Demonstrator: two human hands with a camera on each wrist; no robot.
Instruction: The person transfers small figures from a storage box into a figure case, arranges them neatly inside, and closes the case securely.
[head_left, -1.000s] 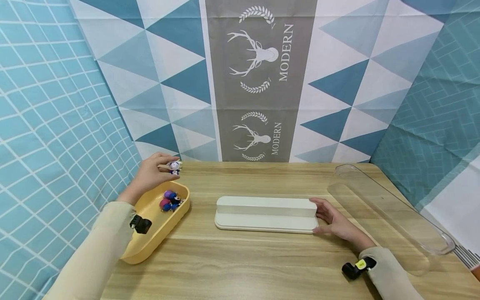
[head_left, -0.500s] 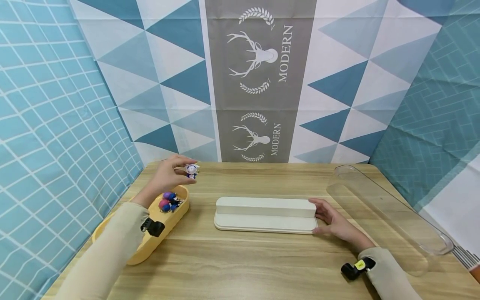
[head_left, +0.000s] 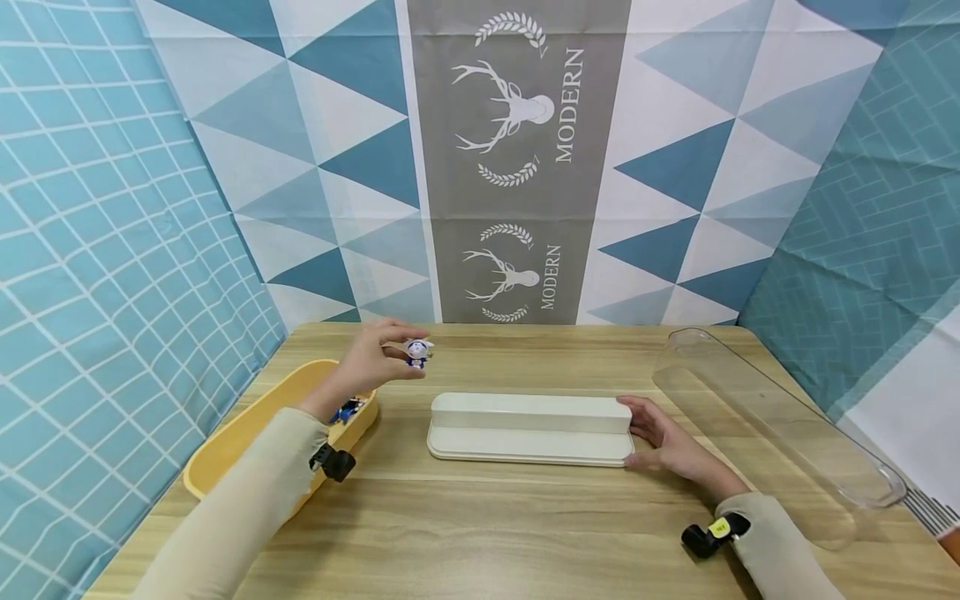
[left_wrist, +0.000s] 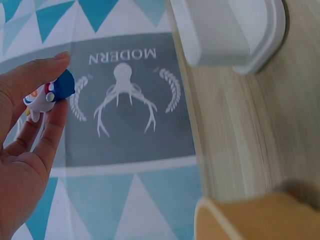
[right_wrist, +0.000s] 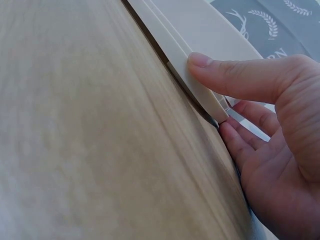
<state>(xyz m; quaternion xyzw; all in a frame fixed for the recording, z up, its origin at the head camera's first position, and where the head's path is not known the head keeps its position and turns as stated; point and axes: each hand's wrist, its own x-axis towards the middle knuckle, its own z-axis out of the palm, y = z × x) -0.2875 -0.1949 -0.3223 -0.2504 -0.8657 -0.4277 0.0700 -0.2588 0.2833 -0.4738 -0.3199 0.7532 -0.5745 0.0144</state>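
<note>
My left hand (head_left: pixel 371 360) pinches a small toy figurine (head_left: pixel 417 352) between thumb and fingers, raised above the table left of the white stepped stand (head_left: pixel 525 447). White and dark blue show on the figurine; in the left wrist view its blue part (left_wrist: pixel 64 85) faces the camera. My right hand (head_left: pixel 667 442) holds the stand's right end, thumb at the front corner and fingers behind. The right wrist view shows that thumb (right_wrist: pixel 230 75) on the stand's edge. Several more figurines (head_left: pixel 348 410) lie in the yellow bin (head_left: pixel 247 433), partly hidden by my left wrist.
A long clear plastic cover (head_left: pixel 780 425) lies on the right side of the wooden table (head_left: pixel 510 533). Patterned cloth (head_left: pixel 517 167) hangs behind the table's back edge, and blue checked cloth (head_left: pixel 97 250) hangs at the left.
My left hand has carried the figurine rightward from above the bin's far end toward the stand, slightly lower now. My right hand and the stand have stayed in place.
</note>
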